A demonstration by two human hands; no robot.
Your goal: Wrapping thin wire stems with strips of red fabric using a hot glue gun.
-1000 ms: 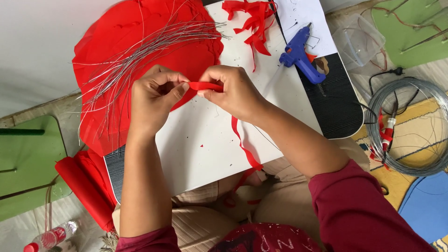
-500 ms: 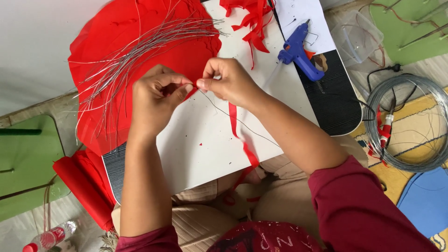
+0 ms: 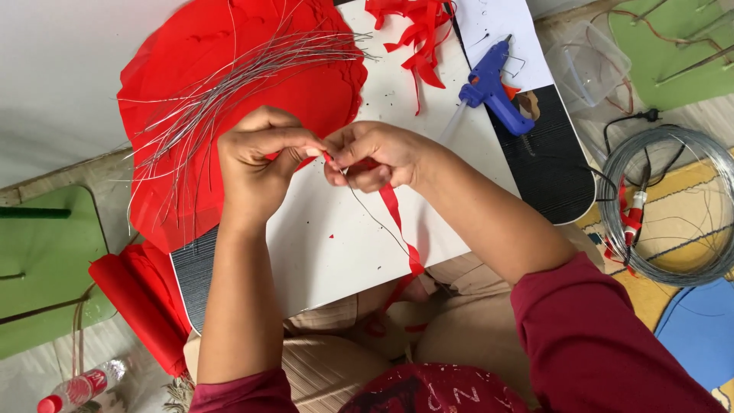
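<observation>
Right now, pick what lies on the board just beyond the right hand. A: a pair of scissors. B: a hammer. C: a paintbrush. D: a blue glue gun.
D: a blue glue gun lies on the white board up and to the side of the right hand, near the heap of red ribbon scraps; no scissors, hammer or brush shows there.

Thin red ribbon point(image 3: 394, 210), smooth and faintly shiny, trails over a matt white paper sheet point(image 3: 336, 237). Bare grey metal wires point(image 3: 229, 84) fan across matt red crepe paper point(image 3: 191, 46); a glossy blue plastic glue gun point(image 3: 493, 88) lies beside a steel wire coil point(image 3: 665, 206).
</observation>
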